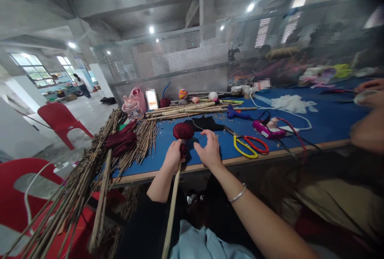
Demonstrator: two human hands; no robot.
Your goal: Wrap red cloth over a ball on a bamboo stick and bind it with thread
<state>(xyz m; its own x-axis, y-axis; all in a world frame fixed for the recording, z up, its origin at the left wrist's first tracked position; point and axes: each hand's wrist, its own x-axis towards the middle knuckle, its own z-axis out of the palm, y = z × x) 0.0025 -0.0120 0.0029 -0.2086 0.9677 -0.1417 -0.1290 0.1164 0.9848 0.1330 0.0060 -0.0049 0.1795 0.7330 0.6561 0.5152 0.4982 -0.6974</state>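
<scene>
My left hand (172,157) is closed round the upper end of a pale wooden stick (172,211), just below a ball wrapped in dark red cloth (183,131). Gathered cloth bunches under the ball, partly hidden by my fingers; a whitish band shows at its neck. Close by on the right, my right hand (209,150) has its thumb and forefinger spread apart. A thin white string (196,123) curves across to its fingertips. Behind the ball lies a black cloth (205,123). Scissors with yellow and red handles (246,145) rest to the right.
Bundled thin sticks (81,183) and dark red cloth (121,143) overhang the blue table's left side. A blue glue gun (238,113), a purple power strip (268,131) and cables lie right. Long poles (186,109) run behind. Another person's hands (370,95) work at far right.
</scene>
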